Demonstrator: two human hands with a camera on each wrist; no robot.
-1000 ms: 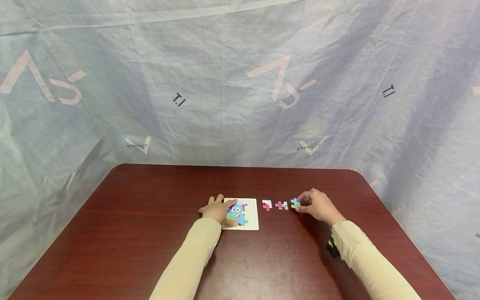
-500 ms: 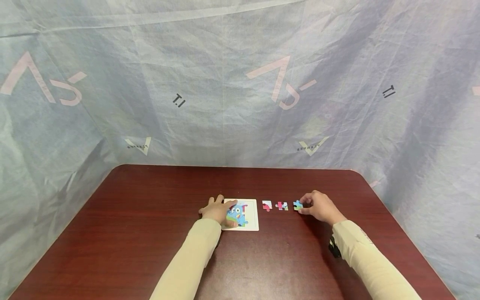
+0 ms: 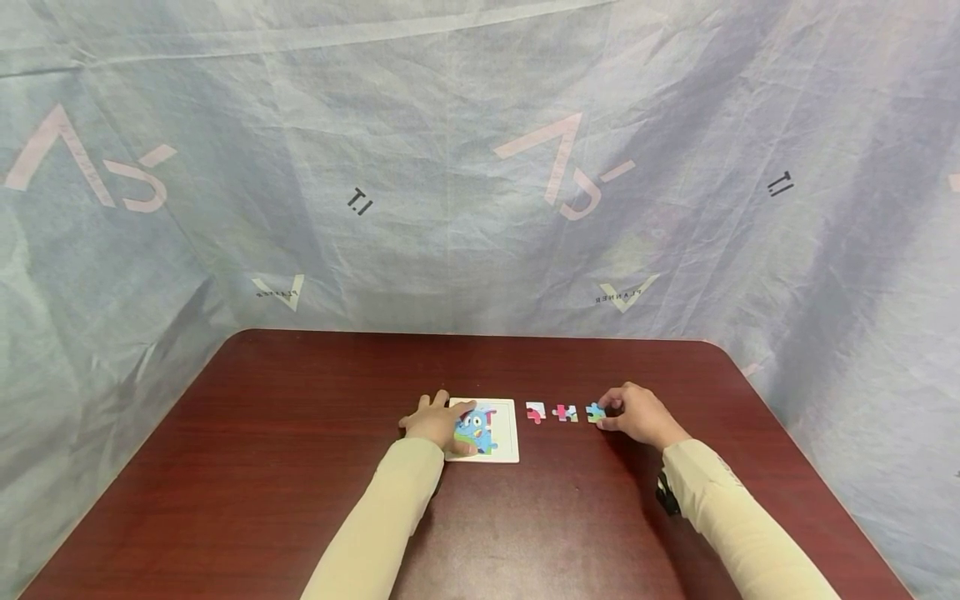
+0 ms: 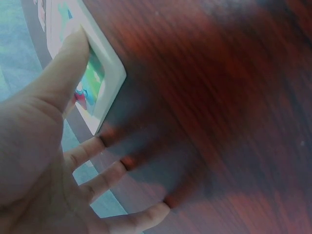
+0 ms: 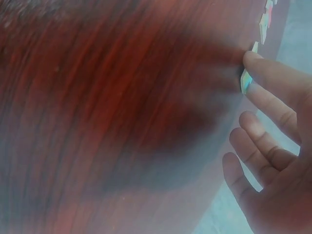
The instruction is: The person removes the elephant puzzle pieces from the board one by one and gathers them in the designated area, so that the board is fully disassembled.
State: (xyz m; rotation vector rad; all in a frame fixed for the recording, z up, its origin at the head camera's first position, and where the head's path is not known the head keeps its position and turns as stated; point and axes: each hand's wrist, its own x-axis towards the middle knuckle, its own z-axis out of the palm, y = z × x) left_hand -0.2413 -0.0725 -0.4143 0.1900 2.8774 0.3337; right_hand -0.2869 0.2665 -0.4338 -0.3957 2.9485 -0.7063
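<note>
My left hand rests at the left side of a white puzzle tray, fingers spread. In the left wrist view the thumb lies over the tray's rim, while other fingertips touch the table beside it. A partly assembled picture of a blue cartoon animal fills the tray's left part. On the right, my right hand pinches a blue-and-green jigsaw piece between thumb and forefinger, low at the tabletop. The right wrist view shows this jigsaw piece nearly edge-on, partly hidden by the thumb.
Two more jigsaw pieces lie between tray and right hand: a white-and-red piece and a pink piece with some green. All rest on a dark red wooden table. Grey printed cloth hangs behind and at both sides.
My right hand has shifted slightly right with the blue-and-green jigsaw piece, widening its gap from the pink piece. The left hand and tray have stayed in place.
</note>
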